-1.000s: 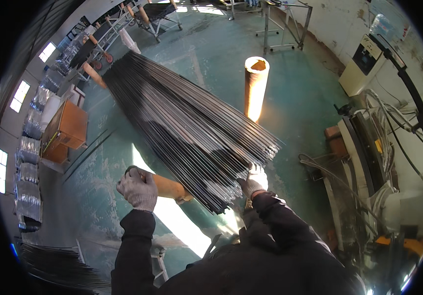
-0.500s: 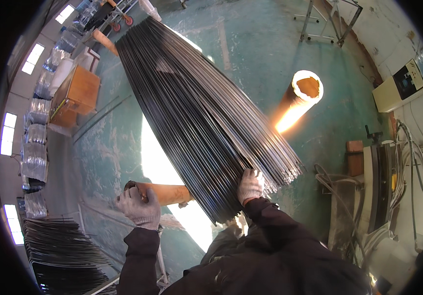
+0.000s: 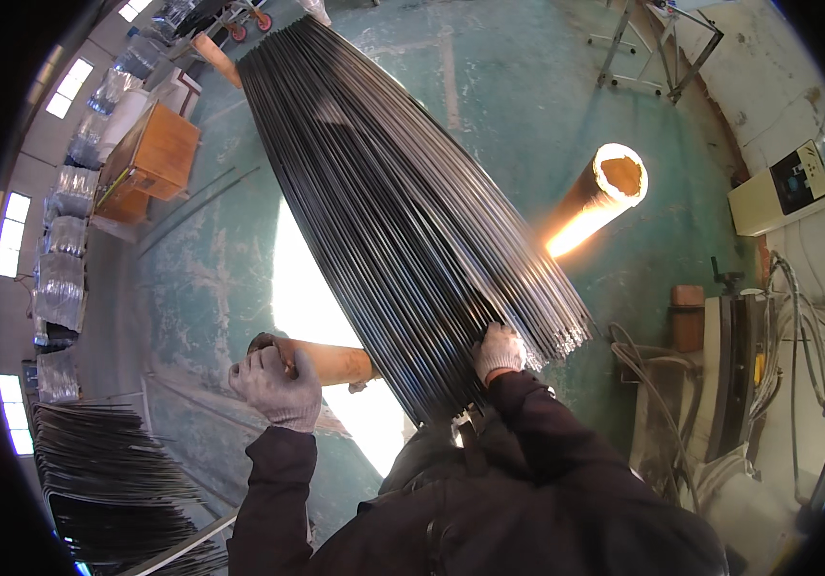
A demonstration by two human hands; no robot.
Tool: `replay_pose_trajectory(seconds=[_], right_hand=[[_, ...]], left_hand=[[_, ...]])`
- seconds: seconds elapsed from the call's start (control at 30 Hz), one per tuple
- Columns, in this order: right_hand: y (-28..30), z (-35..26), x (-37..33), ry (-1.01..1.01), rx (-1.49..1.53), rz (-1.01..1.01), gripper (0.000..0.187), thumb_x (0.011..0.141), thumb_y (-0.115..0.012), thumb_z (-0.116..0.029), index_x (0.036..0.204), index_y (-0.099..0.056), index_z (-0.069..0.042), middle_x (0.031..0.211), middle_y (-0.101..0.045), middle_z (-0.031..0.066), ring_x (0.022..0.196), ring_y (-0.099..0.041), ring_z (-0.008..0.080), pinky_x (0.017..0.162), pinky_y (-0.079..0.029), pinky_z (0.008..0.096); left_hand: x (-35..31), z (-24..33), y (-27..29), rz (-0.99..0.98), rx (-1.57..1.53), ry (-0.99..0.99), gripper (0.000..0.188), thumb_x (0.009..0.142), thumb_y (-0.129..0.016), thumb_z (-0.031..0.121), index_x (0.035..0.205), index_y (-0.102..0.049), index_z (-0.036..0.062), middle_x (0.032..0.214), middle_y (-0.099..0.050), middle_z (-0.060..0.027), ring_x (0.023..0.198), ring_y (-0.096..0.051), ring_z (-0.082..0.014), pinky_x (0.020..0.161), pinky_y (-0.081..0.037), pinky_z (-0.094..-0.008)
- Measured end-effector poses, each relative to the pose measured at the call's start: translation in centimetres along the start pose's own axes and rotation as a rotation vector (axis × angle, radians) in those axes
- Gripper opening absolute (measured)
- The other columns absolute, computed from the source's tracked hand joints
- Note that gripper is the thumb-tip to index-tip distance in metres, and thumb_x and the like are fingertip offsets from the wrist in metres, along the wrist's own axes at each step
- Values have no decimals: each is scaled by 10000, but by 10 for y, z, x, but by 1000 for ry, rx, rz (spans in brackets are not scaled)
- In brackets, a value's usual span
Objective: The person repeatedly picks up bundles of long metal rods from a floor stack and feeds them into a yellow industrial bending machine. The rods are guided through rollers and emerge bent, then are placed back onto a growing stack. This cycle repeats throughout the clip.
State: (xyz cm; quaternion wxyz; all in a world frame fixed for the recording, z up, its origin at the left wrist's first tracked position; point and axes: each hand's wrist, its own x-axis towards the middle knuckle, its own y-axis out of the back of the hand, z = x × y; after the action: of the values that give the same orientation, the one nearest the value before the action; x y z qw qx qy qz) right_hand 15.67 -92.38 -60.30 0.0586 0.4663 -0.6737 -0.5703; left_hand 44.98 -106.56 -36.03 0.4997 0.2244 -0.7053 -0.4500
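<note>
Long bundle of dark rods (image 3: 383, 211) slantwise across the middle, running from the top left down to just in front of the body. Pale, shiny tips at the right of the near end. A narrow parting along part of the bundle, leading down toward the right hand (image 3: 499, 351).

Right hand, gloved, laid on the rods close to their near end, fingers bent downward and partly hidden — touching for sure, but cannot tell whether gripping. Gloved left hand (image 3: 280, 386) well to the left of the bundle, closed around the open end of a brown cardboard tube (image 3: 335, 365), with the tube's other end just beside the left edge of the rods. Dark sleeves (image 3: 278, 490) on both arms.

Across the bundle, near its right edge, a second cardboard tube (image 3: 585, 206), tilted, open end upward, brightly sunlit along its lower part. At the far left end of the rods, a third cardboard tube (image 3: 216, 60).

All around, a worn green floor (image 3: 211, 259). To the left, a wooden cabinet (image 3: 163, 154) and shiny wrapped packs (image 3: 62, 283); at the lower left, another pile of dark rods (image 3: 115, 470). To the right — a pale control box (image 3: 782, 192), with a metal frame (image 3: 657, 48) beyond.
</note>
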Motion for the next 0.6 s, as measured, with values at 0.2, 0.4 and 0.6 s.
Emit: replay_pose_trajectory(seconds=[0.2,0.4,0.6], right_hand=[[-2,-8,-8,-115,113,-125,373,862,-866,-308,1124,-774,-59,1137,-797,252,1136,-761,445,978,-618,527],[6,21,-5,10,282,-109,442,824,-917,-352,1119,-828,-36,1068,-807,249,1050,-781,415,930,-617,482],[33,39,0,47,480,-357,602,907,-901,-342,1292,-754,98,1071,-816,214,958,-771,256,885,-583,386]], left_hand=[[-7,-16,-11,42,-42,-40,268,922,-742,266,812,-627,51,795,-638,-161,785,-641,-394,895,-463,-558],[-21,-21,-25,121,-42,0,261,927,-737,263,818,-631,51,816,-644,-164,827,-653,-377,947,-462,-573],[-24,-19,-22,119,-29,53,208,948,-673,228,885,-662,30,895,-692,-174,926,-686,-371,980,-492,-556]])
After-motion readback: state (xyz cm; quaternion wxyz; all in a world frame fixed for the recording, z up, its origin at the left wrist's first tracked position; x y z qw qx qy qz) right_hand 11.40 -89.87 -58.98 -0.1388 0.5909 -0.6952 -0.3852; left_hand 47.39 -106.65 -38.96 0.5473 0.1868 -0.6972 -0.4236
